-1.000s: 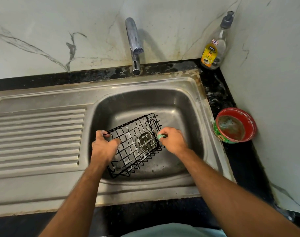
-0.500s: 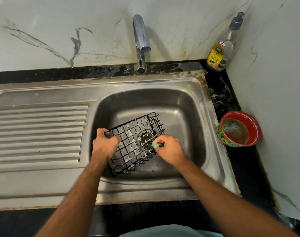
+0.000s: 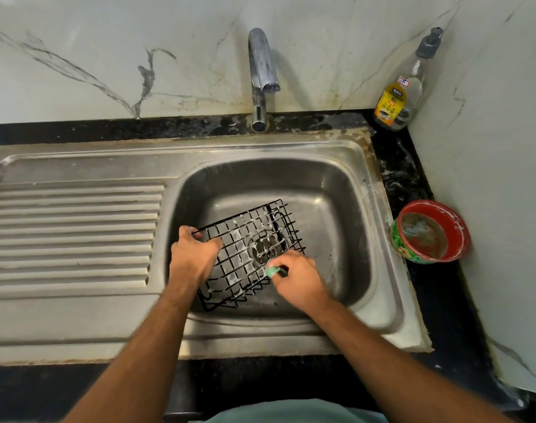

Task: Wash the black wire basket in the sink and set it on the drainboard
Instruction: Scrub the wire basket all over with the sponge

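Basket [image 3: 254, 248] tilted in sink [image 3: 346, 190], soapy. Left hand [image 3: 193, 257] grips its left rim; right hand [image 3: 300, 279] pinches green scrubber [image 3: 272, 271] against the wires. Best: steady hold, scrub every wire, then rinse.

Left hand [image 3: 193, 257] is gripping the left rim of the black wire basket [image 3: 254, 239], which is sitting tilted inside the stainless steel sink [image 3: 336, 190], soap film clinging to its grid. Right hand [image 3: 300, 279] is pinching a small green scrubber [image 3: 272, 271] against the basket's near edge. The ribbed steel drainboard [image 3: 71, 233] is lying to the left; a chrome tap [image 3: 260, 71] is standing behind.
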A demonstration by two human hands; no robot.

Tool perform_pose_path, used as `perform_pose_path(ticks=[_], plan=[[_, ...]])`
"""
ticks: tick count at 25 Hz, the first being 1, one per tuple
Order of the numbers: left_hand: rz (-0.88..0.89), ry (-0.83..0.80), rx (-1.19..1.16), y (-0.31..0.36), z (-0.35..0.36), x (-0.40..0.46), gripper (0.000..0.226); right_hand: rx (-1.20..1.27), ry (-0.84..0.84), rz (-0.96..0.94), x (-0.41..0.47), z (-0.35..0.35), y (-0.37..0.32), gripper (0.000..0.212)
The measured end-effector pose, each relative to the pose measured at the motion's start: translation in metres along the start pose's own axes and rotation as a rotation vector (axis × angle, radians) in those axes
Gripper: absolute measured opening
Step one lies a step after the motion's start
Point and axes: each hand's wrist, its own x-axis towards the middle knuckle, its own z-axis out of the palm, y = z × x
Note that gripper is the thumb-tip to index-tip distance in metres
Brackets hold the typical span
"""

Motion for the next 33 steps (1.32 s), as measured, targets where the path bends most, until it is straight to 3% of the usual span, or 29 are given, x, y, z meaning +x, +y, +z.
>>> perform_pose_path(ticks=[5, 9, 14, 19, 24, 30, 33], plan=[[-0.073, -0.007, 0.005, 0.010, -0.001, -0.005, 0.055, -0.193, -0.096, -0.142, 0.004, -0.018, 0.006, 0.025], [-0.131, 0.002, -0.008, 0.013, -0.002, -0.006, 0.058, -0.060, 0.006, -0.253, -0.002, -0.011, -0.012, 0.017], [-0.104, -0.009, -0.036, 0.012, -0.003, -0.007, 0.050, 0.018, 0.071, -0.105, 0.000, -0.012, -0.009, 0.017], [-0.127, -0.035, -0.080, 0.022, -0.005, -0.018, 0.069, 0.065, 0.019, -0.288, -0.034, 0.003, -0.039, 0.016], [-0.192, -0.184, -0.235, 0.028, -0.012, -0.026, 0.088, 0.153, 0.249, -0.324, -0.032, -0.011, -0.035, 0.009], [-0.180, -0.206, -0.401, 0.043, -0.005, -0.029, 0.070, -0.160, 0.313, -0.734, -0.048, -0.008, -0.038, 0.032], [-0.174, -0.175, -0.472, 0.049, -0.001, -0.031, 0.057, -0.187, 0.499, -0.589, -0.036, -0.019, -0.032, 0.035]])
